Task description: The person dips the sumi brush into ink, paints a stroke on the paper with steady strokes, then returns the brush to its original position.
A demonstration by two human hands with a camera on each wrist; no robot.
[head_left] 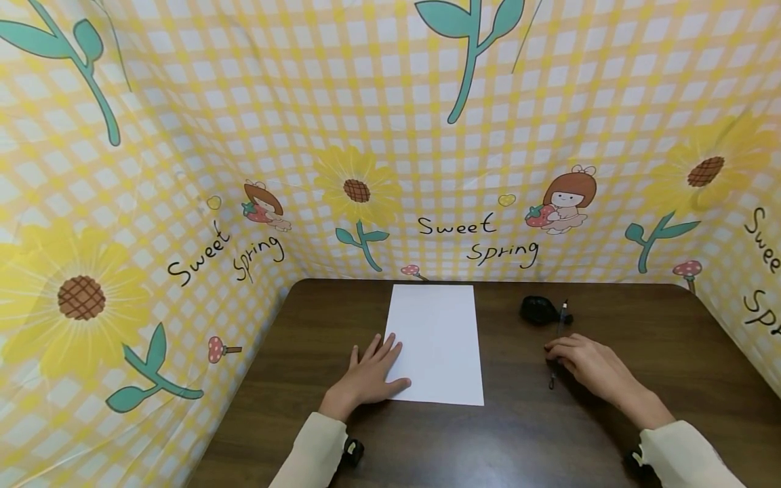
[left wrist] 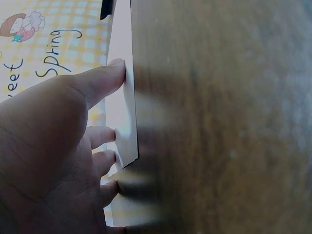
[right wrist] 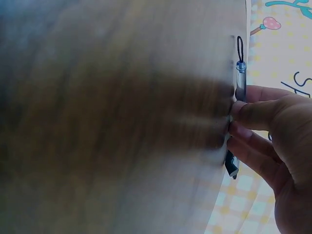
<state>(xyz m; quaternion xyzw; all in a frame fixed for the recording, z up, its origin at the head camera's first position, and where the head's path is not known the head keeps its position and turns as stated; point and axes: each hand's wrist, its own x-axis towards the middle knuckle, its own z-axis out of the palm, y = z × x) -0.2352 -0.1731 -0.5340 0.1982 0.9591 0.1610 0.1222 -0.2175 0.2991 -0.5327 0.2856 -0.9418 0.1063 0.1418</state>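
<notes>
A blank white sheet of paper (head_left: 436, 346) lies on the dark wooden table, also seen edge-on as a white paper (left wrist: 127, 112) in the left wrist view. My left hand (head_left: 367, 376) rests over the paper's left edge, fingers spread, the thumb on its lower left part. To the right of the sheet, my right hand (head_left: 594, 366) pinches a slim pen-like stick (head_left: 552, 376) between thumb and fingers. In the right wrist view this stick (right wrist: 241, 80) has a clear end with a dark cord loop. Its middle is hidden by the fingers.
A small black rounded object (head_left: 538, 310) lies beyond my right hand, close to the stick's far end. The wooden table (head_left: 427, 447) meets a yellow checked cloth (head_left: 390, 102) with printed flowers, which hangs behind and at both sides.
</notes>
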